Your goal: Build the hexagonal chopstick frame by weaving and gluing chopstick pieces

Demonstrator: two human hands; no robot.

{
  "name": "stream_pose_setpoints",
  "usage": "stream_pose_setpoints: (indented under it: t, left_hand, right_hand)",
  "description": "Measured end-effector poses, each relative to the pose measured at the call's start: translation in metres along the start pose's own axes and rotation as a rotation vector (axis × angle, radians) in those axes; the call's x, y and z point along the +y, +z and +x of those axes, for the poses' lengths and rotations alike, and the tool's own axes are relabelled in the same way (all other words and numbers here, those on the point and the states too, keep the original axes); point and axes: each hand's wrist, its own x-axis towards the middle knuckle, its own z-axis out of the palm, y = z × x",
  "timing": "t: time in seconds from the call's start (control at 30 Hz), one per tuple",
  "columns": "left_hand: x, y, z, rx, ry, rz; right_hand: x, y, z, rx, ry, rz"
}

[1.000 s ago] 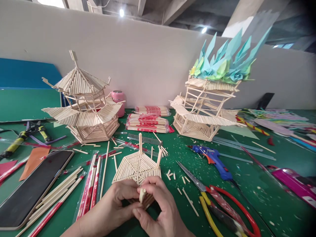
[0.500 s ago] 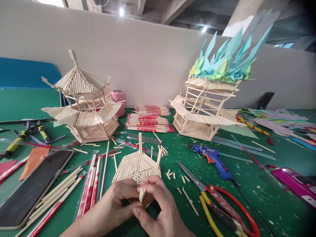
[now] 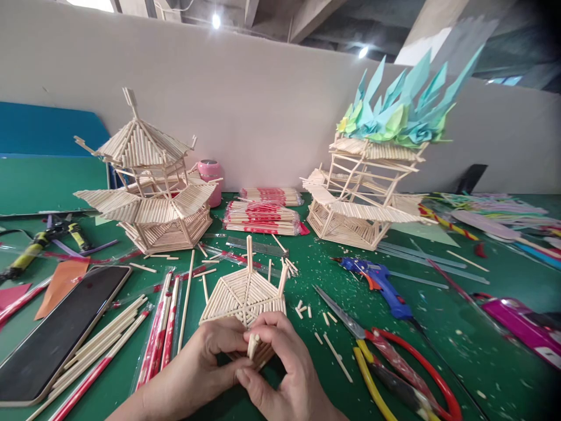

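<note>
The short post (image 3: 252, 347) stood between the person's two hands, at the near side of the stick base (image 3: 245, 298). It lay to the right of the left hand (image 3: 210, 354) and to the left of the right hand (image 3: 287, 359), with neither hand clearly nearer: both had their fingertips closed on it, the left thumb and forefinger from one side, the right forefinger from the other. The right thumb rested low, just beside the left thumb; whether it pressed on the post could not be told.

The post's long axis ran close to upright, its cut ends facing up toward the head camera, so its length looked foreshortened. Its foot was hard to make out among the fingers, and whether it met the base could not be told.

The base lay flat beyond and beneath the hands, its near part largely covered by them. From the held post, the far post (image 3: 249, 255) rose straight ahead across the base, and the right post (image 3: 283, 279) rose ahead and to the right, leaning slightly outward. The glue gun (image 3: 395, 303) and scissors (image 3: 339, 313) lay on the right hand's side, well apart from it.
</note>
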Motion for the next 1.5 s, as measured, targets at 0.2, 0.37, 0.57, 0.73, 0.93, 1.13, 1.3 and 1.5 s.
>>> stream_pose_setpoints:
  t: [0.2, 0.37, 0.57, 0.73, 0.93, 1.13, 1.3, 1.5]
  left_hand:
    - [0.0, 0.0, -0.002, -0.002, 0.004, 0.0]
    - [-0.001, 0.0, -0.002, -0.005, 0.005, 0.014]
    - [0.0, 0.0, -0.003, 0.007, 0.011, -0.012]
    - [0.002, -0.002, -0.002, -0.009, 0.035, 0.012]
    - [0.004, -0.003, -0.001, -0.041, 0.069, 0.032]
    - [0.004, -0.003, 0.0, -0.039, 0.081, 0.044]
    - [0.005, -0.003, 0.0, -0.034, 0.097, 0.051]
    - [0.005, -0.002, -0.001, -0.028, 0.108, 0.047]
  right_hand:
    - [0.0, 0.0, -0.001, -0.001, -0.006, 0.002]
    - [0.001, 0.0, -0.002, -0.01, 0.003, 0.008]
    - [0.0, 0.0, -0.001, -0.014, -0.001, 0.013]
    - [-0.004, -0.01, -0.002, -0.028, 0.035, 0.08]
    - [-0.001, -0.015, -0.006, 0.047, 0.11, 0.098]
    - [-0.001, -0.012, -0.004, 0.062, 0.108, 0.088]
    - [-0.001, -0.012, -0.003, 0.059, 0.115, 0.089]
    - [-0.002, -0.012, -0.005, 0.062, 0.116, 0.086]
